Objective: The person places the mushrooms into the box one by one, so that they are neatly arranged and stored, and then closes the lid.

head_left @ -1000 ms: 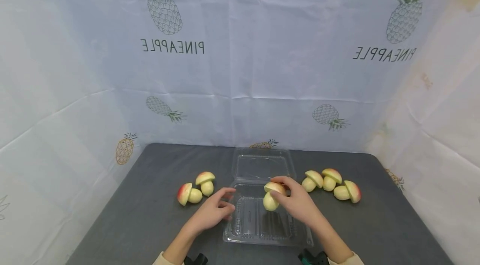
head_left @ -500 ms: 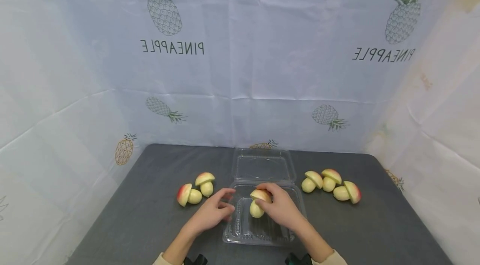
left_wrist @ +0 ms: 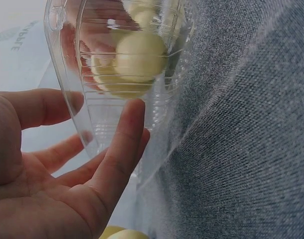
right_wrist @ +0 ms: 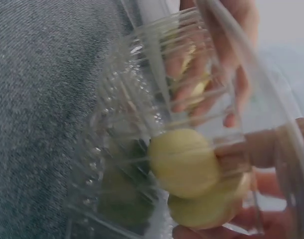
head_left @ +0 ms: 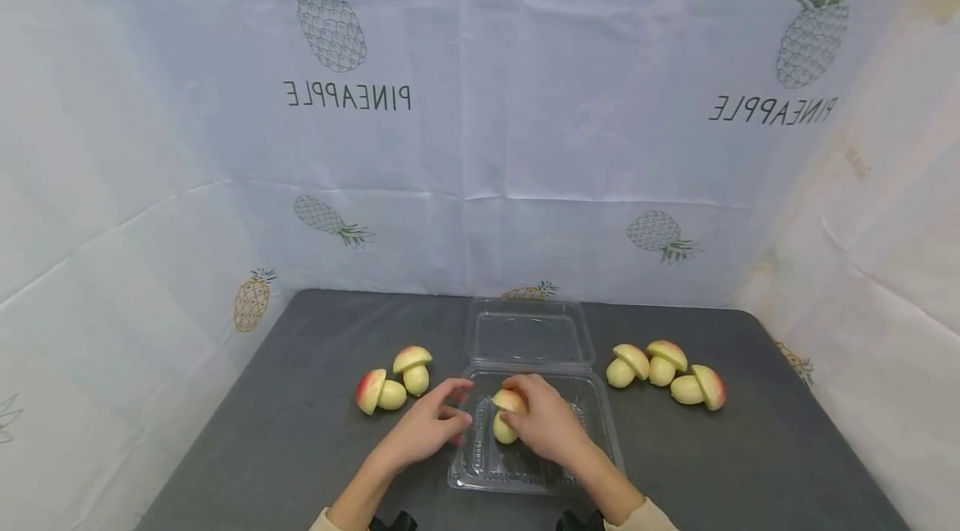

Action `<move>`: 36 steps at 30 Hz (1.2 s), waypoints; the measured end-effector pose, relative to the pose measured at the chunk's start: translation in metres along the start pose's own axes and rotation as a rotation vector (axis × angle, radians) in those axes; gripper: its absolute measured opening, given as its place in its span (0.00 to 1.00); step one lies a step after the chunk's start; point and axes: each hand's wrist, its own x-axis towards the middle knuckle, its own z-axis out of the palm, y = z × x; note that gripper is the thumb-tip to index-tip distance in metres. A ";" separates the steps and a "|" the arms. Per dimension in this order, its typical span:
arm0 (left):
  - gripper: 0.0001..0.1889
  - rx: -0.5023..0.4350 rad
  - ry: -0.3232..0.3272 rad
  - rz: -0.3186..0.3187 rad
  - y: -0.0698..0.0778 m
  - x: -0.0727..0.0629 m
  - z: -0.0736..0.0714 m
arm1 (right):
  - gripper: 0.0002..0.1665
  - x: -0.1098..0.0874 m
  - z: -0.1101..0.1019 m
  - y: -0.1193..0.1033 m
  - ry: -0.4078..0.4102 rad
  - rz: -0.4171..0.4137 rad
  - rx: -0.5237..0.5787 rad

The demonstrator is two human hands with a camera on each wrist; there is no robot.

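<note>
My right hand (head_left: 547, 423) pinches a mushroom-shaped piece (head_left: 505, 429) with a pale yellow stem and a rounded cap. It is inside the base of the clear plastic clamshell box (head_left: 480, 473), left of the middle. Through the clear wall in the right wrist view, the round stem end (right_wrist: 184, 162) and the cap beneath my fingers show. My left hand (head_left: 427, 424) is at the box's left rim, fingers loosely spread and holding nothing. In the left wrist view its index finger (left_wrist: 129, 122) lies straight along the outside of the ribbed wall.
The box's lid (head_left: 528, 333) lies folded back behind the base. Two similar mushrooms, one of them a red-capped mushroom (head_left: 380, 393), lie left on the dark tabletop (head_left: 285, 448). Three more, including one sideways mushroom (head_left: 699, 388), sit to the right. A pineapple-print curtain (head_left: 480, 97) surrounds the table.
My right hand has carried the mushroom piece leftward across the box and lower into its base. My left hand has stayed at the left rim.
</note>
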 end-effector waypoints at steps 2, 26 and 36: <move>0.28 -0.003 -0.003 0.000 0.000 0.000 0.000 | 0.24 0.000 0.001 -0.001 -0.006 0.001 -0.007; 0.28 -0.024 -0.008 -0.021 0.001 0.000 0.001 | 0.30 0.001 0.004 -0.001 0.005 0.124 0.090; 0.28 -0.030 -0.017 -0.035 0.001 -0.001 0.000 | 0.27 -0.001 -0.001 -0.007 0.012 0.109 0.078</move>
